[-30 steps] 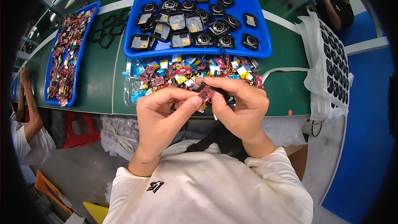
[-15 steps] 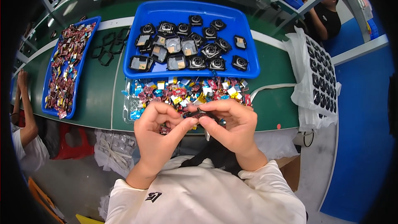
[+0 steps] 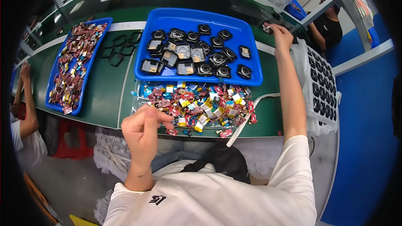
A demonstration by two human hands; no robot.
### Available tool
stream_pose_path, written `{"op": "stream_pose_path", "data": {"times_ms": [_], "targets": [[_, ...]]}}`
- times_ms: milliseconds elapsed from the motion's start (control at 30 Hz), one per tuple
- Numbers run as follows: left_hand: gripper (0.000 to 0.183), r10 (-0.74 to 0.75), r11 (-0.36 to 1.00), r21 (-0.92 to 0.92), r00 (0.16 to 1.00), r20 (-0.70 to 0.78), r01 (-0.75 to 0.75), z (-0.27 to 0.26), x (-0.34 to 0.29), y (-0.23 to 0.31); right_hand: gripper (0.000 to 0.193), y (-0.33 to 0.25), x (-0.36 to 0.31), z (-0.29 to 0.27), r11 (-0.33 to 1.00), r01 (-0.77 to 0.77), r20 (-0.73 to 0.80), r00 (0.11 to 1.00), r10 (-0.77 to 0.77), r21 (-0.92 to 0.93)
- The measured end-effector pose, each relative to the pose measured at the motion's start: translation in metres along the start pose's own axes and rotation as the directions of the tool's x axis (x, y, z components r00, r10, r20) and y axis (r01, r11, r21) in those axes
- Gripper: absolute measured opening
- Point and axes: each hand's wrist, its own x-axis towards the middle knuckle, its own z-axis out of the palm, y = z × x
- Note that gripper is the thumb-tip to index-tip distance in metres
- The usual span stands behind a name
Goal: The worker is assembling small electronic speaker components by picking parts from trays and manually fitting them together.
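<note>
My right hand (image 3: pixel 283 38) is stretched out to the far right, past the corner of the blue tray (image 3: pixel 257 69). Its fingertips close on a small dark electronic part (image 3: pixel 266 26) with a light and reddish patch. My left hand (image 3: pixel 144 132) hovers at the near left edge of a heap of small red circuit boards and silver-yellow battery cells (image 3: pixel 205 106). The left fingers are curled together, and nothing shows in them. Black watch cases (image 3: pixel 217 58), some with round backs up and some showing their pale insides, lie in the blue tray.
A narrow blue tray (image 3: pixel 109 21) of circuit boards stands on the left. Black frames (image 3: pixel 116 58) lie between the trays. On the right is a wrapped tray of round black parts (image 3: pixel 321 81). A white strap (image 3: pixel 239 130) hangs over the front edge. Other people sit left and right.
My hands have parted. The right one has swung far out to the right with the small dark part, while the left has dropped slightly left. My view has shifted a little.
</note>
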Motion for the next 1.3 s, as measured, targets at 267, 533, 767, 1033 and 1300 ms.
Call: {"op": "stream_pose_path", "data": {"times_ms": [267,533,767,1033,1300], "targets": [[0.007,0.102,0.805,0.591,0.993,-0.061,-0.047,-0.009,0.022,-0.002,0.02,0.059,0.01,-0.003,0.8,-0.321,-0.308,0.934,0.179,-0.507],[0.018,0.077,0.579,0.803,0.99,0.119,-0.141,-0.015,0.023,-0.028,0.024,0.087,0.029,-0.028,0.946,-0.236,-0.17,0.965,0.201,-0.223],[0.017,0.082,0.646,0.736,0.978,0.193,-0.2,-0.019,0.032,-0.024,0.025,-0.043,-0.073,-0.043,0.986,-0.138,0.311,0.937,0.162,-0.098],[0.016,0.213,0.797,0.548,0.967,0.138,-0.253,-0.02,0.042,-0.017,0.02,-0.13,-0.207,-0.019,0.95,0.305,0.581,0.762,-0.288,0.071],[0.026,0.344,0.849,0.318,0.898,0.273,-0.422,0.004,0.045,-0.001,0.019,-0.136,-0.251,0.032,0.827,0.525,0.54,0.646,-0.54,0.199]]}}
